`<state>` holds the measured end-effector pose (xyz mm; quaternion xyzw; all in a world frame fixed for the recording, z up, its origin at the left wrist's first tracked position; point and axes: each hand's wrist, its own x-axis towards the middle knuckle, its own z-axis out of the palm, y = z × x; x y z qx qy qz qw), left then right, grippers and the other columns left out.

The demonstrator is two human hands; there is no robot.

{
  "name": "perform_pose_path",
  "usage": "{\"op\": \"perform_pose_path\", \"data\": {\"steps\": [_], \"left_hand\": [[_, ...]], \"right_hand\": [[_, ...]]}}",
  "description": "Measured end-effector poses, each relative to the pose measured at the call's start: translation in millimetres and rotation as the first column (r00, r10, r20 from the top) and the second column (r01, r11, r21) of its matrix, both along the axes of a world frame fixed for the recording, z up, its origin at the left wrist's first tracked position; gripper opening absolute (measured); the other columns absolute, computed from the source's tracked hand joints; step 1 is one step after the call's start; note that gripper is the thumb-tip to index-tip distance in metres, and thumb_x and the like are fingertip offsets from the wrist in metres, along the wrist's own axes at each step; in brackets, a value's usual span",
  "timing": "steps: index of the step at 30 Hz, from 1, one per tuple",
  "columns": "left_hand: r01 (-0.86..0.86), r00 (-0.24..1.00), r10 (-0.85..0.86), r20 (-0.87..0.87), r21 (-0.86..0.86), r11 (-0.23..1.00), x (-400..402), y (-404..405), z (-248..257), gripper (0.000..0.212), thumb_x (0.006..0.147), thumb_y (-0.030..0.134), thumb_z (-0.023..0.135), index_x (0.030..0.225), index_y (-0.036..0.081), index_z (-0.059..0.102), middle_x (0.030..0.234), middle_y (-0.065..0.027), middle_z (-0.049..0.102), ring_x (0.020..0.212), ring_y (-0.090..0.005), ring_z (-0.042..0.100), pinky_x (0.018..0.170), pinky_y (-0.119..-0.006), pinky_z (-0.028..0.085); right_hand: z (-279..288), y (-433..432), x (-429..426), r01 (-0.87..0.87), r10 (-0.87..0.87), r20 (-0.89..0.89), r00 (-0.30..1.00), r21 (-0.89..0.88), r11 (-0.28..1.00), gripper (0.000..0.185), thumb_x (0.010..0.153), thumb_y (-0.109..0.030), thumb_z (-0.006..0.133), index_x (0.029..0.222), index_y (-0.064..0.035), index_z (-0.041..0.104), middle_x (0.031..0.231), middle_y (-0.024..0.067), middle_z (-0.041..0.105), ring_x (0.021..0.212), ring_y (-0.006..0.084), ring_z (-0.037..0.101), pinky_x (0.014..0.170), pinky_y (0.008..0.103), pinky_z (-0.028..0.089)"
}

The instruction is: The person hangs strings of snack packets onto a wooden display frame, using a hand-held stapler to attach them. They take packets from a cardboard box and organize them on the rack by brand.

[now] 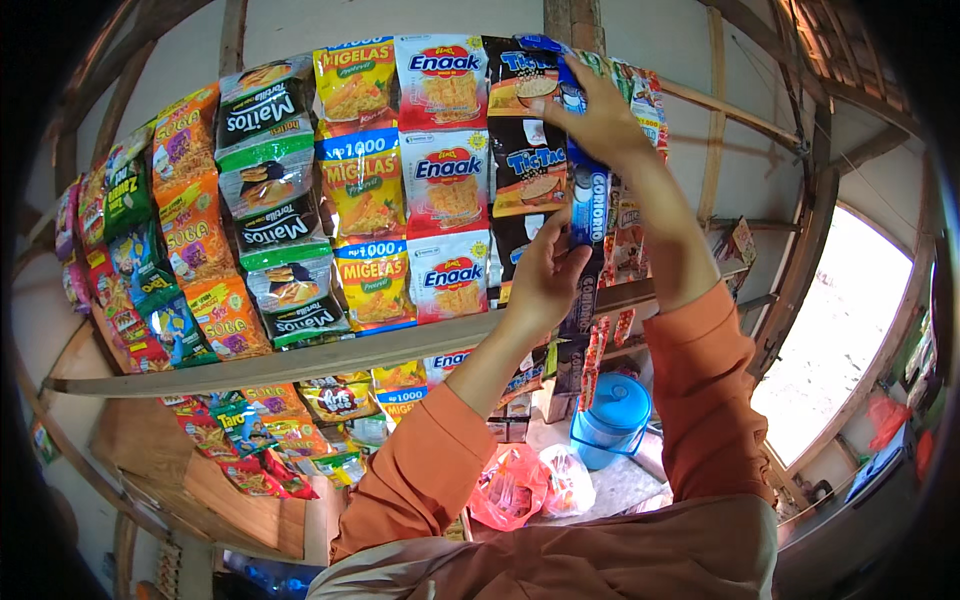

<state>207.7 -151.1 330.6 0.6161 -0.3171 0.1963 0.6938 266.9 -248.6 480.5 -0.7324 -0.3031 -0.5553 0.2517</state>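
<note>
Both hands are raised to a hanging strip of blue Goriorio biscuit packets [589, 206]. My left hand [550, 270] pinches the strip's edge between thumb and fingers, just below the middle. Higher up, my right hand [600, 112] is spread over the upper part of the strip, its thumb reaching towards the black Tic Tac snack packets [525, 169] beside it; whether it grips the strip cannot be told. Further left hang strips of Enaak packets [448, 180], yellow Migelas packets [364, 184], Maitos tortilla chips [270, 191] and orange Soba packets [196, 240].
A wooden rail [300, 360] crosses in front of the strips. Below stand a blue lidded bucket [615, 412], a red plastic bag [510, 484] and a white plastic bag [568, 480]. Wooden posts and a bright opening [840, 330] are at the right.
</note>
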Motion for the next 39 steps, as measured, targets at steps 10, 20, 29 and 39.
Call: {"op": "perform_pose_path", "data": {"steps": [10,20,29,39], "left_hand": [[-0.078,0.974,0.069,0.216,0.032,0.996,-30,22,-24,0.067,0.084,0.003,0.054,0.138,0.007,0.016,0.12,-0.0173,0.047,0.101,-0.0173,0.052,0.081,-0.027,0.043],[-0.006,1.0,0.008,0.026,-0.085,0.996,-105,100,-71,0.058,0.086,0.0,0.049,0.137,0.006,0.021,0.121,-0.0165,0.047,0.097,-0.0177,0.056,0.085,-0.028,0.044],[-0.213,0.967,0.187,-0.174,-0.151,0.965,-144,147,-115,0.051,0.089,0.006,0.047,0.135,0.006,0.025,0.115,-0.0163,0.052,0.086,-0.0178,0.06,0.079,-0.028,0.046],[-0.404,0.899,0.35,-0.262,-0.19,0.895,-170,169,-144,0.05,0.087,0.015,0.052,0.132,0.004,0.031,0.108,-0.0109,0.058,0.079,-0.0146,0.061,0.068,-0.023,0.045]], "right_hand": [[93,13,35,-0.252,0.281,-0.121,0.952,0.208,0.945,0.044,0.075,-0.026,0.062,0.11,0.0004,0.057,0.085,0.0152,0.064,0.072,0.0238,0.061,0.068,0.0346,0.048],[129,58,110,0.045,-0.047,0.017,0.999,0.124,0.991,0.043,0.075,-0.027,0.054,0.109,-0.0011,0.058,0.108,0.0225,0.057,0.102,0.0327,0.054,0.088,0.0364,0.042],[108,65,70,-0.305,0.307,-0.091,0.947,0.037,0.952,0.026,0.076,-0.015,0.054,0.096,-0.0048,0.066,0.082,0.0188,0.064,0.072,0.0229,0.061,0.068,0.0328,0.048],[10,94,-16,0.081,-0.124,0.205,0.971,0.205,0.975,0.032,0.077,-0.025,0.058,0.1,-0.0018,0.058,0.097,0.0219,0.056,0.091,0.0348,0.055,0.082,0.0416,0.043]]}}
